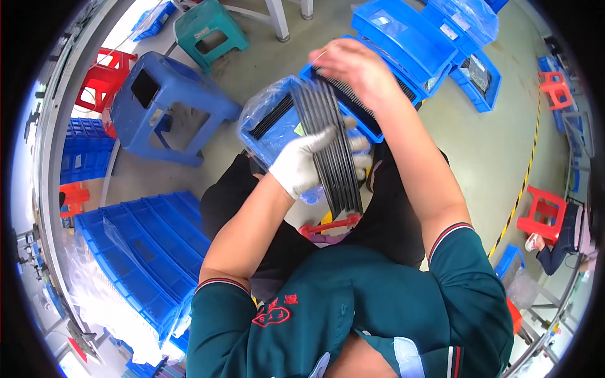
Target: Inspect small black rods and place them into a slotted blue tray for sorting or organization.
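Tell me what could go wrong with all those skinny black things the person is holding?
The left hand grips many thin black strips in one bundle, so some might slide out and fall.

The right hand has no glove and is close to more black pieces in a blue tray; if their edges are sharp, which I can't tell, it could get scratched.

The grey-green floor [469, 154] bears a green stool [200, 26], a blue stool [140, 120] and yellow-black striped tape [517, 198].
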{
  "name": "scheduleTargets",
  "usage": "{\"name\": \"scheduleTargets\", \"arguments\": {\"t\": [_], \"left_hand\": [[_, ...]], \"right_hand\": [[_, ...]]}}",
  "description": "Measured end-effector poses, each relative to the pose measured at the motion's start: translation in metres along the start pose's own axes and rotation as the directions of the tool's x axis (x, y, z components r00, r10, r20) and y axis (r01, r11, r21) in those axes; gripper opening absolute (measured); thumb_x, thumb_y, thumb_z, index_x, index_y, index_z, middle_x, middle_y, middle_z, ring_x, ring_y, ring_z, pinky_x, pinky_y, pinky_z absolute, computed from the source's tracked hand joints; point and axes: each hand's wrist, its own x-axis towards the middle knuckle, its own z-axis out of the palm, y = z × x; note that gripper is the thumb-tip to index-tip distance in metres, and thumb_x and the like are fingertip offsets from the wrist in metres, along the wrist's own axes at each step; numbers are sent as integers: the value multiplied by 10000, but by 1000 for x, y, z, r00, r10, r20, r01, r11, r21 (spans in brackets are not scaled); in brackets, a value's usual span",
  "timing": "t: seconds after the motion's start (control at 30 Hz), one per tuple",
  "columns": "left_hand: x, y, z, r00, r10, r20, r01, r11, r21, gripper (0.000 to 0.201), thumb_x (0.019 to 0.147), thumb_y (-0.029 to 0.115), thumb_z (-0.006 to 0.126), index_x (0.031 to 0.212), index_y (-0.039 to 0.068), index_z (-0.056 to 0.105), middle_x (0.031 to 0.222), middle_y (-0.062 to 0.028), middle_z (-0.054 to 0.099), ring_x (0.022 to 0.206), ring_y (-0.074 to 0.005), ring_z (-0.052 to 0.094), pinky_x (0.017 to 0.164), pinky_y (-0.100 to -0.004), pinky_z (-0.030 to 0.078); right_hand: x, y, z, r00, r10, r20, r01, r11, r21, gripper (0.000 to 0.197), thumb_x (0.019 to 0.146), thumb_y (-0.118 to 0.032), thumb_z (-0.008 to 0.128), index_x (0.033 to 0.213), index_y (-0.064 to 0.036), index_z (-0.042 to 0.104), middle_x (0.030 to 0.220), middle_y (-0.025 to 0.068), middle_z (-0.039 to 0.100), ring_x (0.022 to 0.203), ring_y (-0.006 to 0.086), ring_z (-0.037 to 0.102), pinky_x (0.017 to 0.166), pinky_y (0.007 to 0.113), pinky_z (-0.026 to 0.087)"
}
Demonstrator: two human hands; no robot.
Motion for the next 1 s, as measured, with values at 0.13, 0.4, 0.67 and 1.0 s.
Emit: {"name": "scheduleTargets", "arguments": {"t": [0.13, 0.4, 0.67, 1.0], "left_hand": [[8, 35, 8, 926, 377, -8, -375, 917, -133, 383, 934, 310, 529, 1269, 129, 482, 1198, -219, 539, 1095, -452, 537, 898, -586, 451], [20, 62, 7, 672, 740, -31, -719, 642, -266, 340, 966, 324, 451, 1261, 157, 479, 1279, -198, 498, 1237, -439, 430, 1015, -610, 342], [23, 53, 12, 702, 697, -146, -709, 664, -239, 368, 965, 249, 469, 1325, 178, 440, 1381, -187, 425, 1305, -443, 365, 1023, -646, 319], [25, 53, 7, 677, 727, -115, -727, 636, -260, 380, 949, 157, 497, 1319, 186, 417, 1359, -191, 414, 1260, -462, 406, 981, -633, 387]], "right_hand": [[-11, 4, -9, 938, 6, -346, 28, 995, 92, 251, 892, -268, 628, 1069, -101, 567, 1058, 61, 652, 1024, 183, 595, 854, 324, 433], [-27, 39, 24, 915, 28, -403, 106, 946, 307, 159, 897, -246, 623, 977, -122, 566, 1029, 43, 636, 1003, 185, 560, 923, 324, 427], [-26, 42, 33, 906, 65, -417, 60, 958, 281, 180, 906, -241, 611, 1003, -98, 560, 1037, 72, 629, 1036, 208, 552, 949, 336, 433], [-36, 46, 46, 916, 54, -398, 90, 937, 336, 121, 935, -184, 567, 969, -69, 572, 975, 44, 627, 895, 149, 569, 842, 297, 466]]}}
